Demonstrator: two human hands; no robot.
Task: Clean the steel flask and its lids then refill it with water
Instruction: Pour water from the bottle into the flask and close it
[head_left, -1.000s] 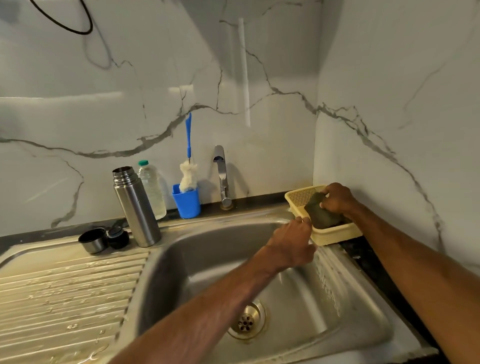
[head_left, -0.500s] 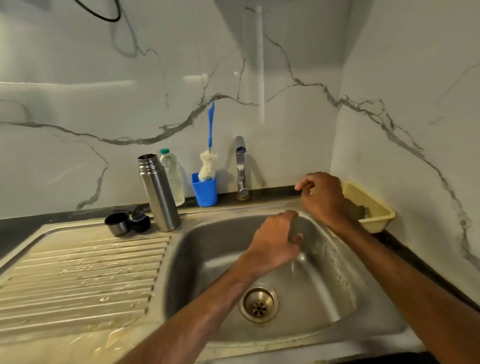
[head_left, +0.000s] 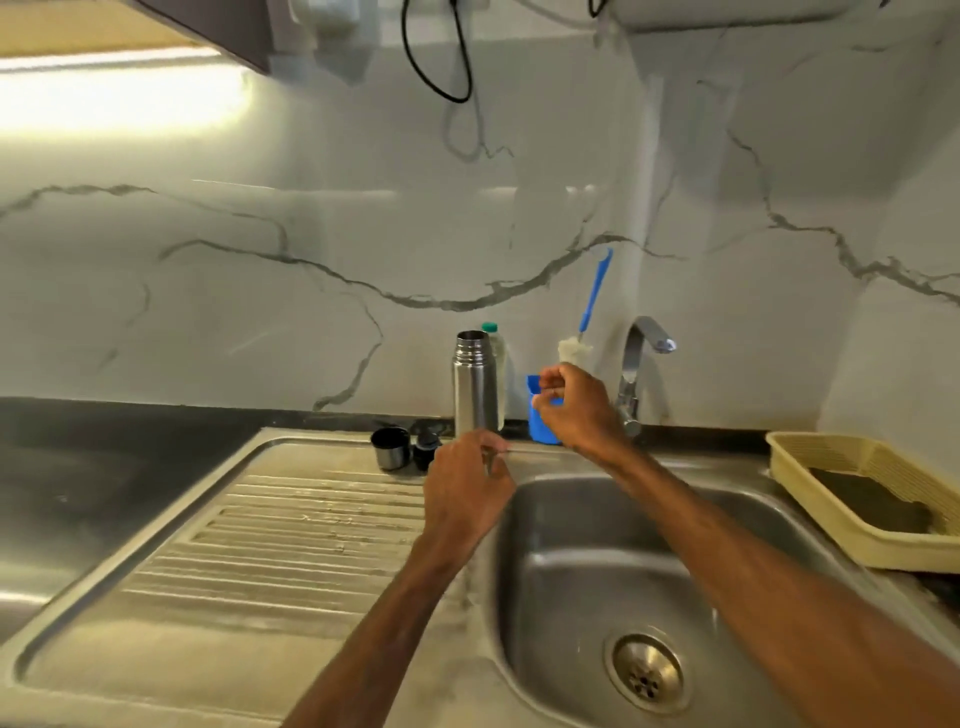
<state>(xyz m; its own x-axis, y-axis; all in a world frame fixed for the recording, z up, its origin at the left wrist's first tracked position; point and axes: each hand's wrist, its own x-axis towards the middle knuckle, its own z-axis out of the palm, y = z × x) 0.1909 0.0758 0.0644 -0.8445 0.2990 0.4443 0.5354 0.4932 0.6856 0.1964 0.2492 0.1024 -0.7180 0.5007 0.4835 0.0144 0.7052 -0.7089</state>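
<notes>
Flask: tall cylindrical steel flask (head_left: 475, 395) upright, uncapped, at the back of the ribbed steel drainboard (head_left: 291, 545).
Lids: small steel cup lid (head_left: 389, 448) and black stopper (head_left: 426, 451) just left of it.
Left hand (head_left: 467, 493): fingers loosely curled, empty, before the flask's base.
Right hand (head_left: 576, 408): fingers bent at blue plastic cup (head_left: 540, 431); we cannot tell whether they grip it.

A: Left of the tap (head_left: 636, 374): steel flask (head_left: 475, 387) silver, cup (head_left: 540, 423) blue, brush (head_left: 595, 293) blue handle, white head.
B: Farther left of the tap?
A: Cup lid (head_left: 389, 449) silver, dark inside. Stopper (head_left: 427, 449) black. Right of tap: basket (head_left: 852, 540) pale yellow, lattice. Behind: wall (head_left: 363, 234) white, grey veins.
</notes>
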